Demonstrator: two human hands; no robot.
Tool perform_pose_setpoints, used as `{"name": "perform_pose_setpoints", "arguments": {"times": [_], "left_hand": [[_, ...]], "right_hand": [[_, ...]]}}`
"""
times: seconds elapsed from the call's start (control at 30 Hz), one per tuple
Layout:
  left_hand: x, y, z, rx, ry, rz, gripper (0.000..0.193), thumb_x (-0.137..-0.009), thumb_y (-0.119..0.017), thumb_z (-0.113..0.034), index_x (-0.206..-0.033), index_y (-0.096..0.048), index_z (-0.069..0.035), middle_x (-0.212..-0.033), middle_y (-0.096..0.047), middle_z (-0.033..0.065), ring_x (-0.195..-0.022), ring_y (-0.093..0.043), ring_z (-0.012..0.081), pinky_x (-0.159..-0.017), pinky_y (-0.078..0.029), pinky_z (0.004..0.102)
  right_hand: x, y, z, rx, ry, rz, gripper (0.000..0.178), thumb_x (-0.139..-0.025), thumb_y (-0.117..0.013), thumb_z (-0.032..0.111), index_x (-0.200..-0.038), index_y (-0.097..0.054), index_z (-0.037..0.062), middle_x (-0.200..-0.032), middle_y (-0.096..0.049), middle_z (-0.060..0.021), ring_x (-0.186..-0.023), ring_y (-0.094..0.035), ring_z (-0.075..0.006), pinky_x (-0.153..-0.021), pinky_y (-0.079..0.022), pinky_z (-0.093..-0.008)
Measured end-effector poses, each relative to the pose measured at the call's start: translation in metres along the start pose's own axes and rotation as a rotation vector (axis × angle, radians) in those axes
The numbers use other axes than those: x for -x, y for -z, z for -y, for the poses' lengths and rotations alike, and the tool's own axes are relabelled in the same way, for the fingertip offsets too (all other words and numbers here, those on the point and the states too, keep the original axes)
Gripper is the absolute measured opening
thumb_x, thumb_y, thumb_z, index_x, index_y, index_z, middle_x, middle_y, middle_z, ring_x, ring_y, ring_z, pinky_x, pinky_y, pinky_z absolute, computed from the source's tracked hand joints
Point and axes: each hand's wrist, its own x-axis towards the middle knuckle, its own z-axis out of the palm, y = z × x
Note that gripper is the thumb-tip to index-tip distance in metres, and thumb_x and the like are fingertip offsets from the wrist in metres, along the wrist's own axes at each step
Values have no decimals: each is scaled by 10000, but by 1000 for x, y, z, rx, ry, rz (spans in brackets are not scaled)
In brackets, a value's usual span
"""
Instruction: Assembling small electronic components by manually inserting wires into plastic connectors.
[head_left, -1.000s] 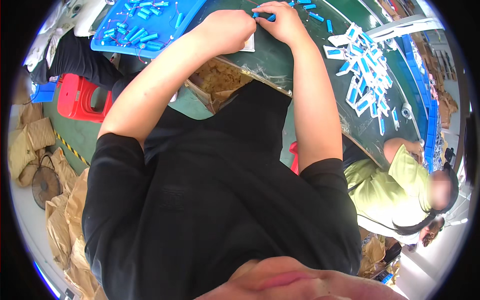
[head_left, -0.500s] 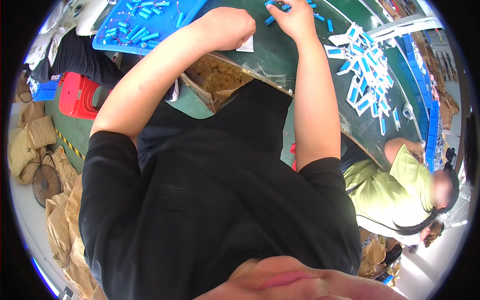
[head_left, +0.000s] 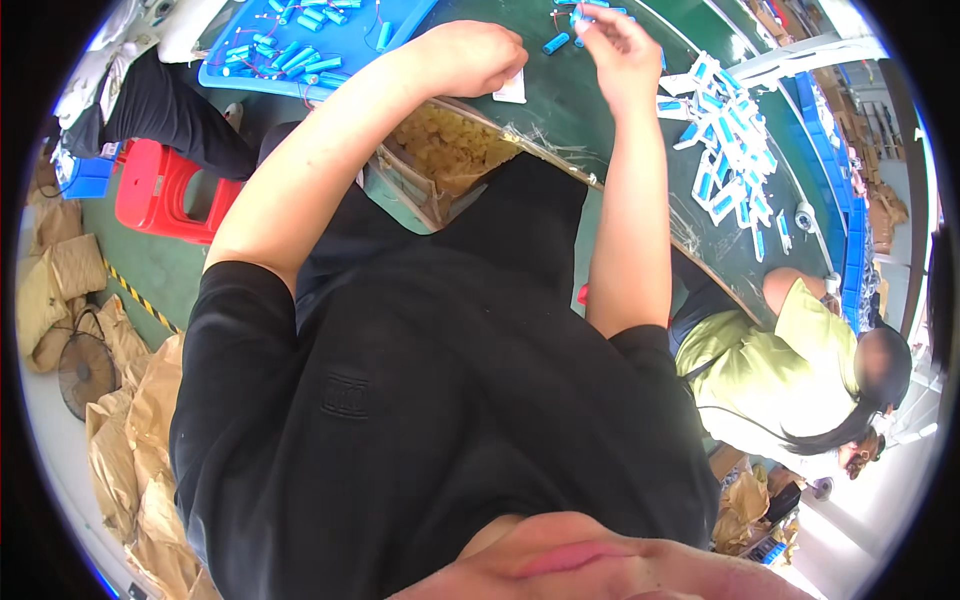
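Currently, left hand (head_left: 488, 58) resting curled beside white rectangular piece (head_left: 511, 88), contents hidden; right hand (head_left: 622, 60) hovering, fingers parted, near blue cylindrical battery cells (head_left: 555, 44) lying on green worktop (head_left: 570, 105), any hold unclear; blue tray (head_left: 352, 42) holding more.

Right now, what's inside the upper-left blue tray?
Wired blue cylinders lie in the blue tray; its far end is out of frame. The left forearm hides its near right corner.

Blue cylinders (head_left: 556, 43): smooth | tray (head_left: 357, 36): smooth plastic | stool (head_left: 143, 185): glossy plastic | shirt (head_left: 450, 400): matt cloth
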Motion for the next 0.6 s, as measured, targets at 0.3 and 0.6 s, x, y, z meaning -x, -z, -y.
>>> {"name": "perform_pose_setpoints", "arguments": {"times": [0.3,0.6], "left_hand": [[-16,17,-10,-143,-6,146,117,-774,-717,-56,-886,-738,-31,-990,-730,143,-953,-723,363,-799,-592,460],[-16,-1,-13,-335,-175,104,93,-785,-687,-97,-855,-743,-74,-986,-684,110,-992,-694,305,-820,-605,422]], "right_hand": [[35,-10,-3,264,96,-114,234,-864,-813,66,-1097,-802,80,-1097,-755,-39,-846,-684,-88,-697,-538,-232],[39,-13,0,342,251,-148,237,-792,-833,49,-1020,-780,82,-986,-733,-70,-809,-682,-162,-717,-560,-298]]}}
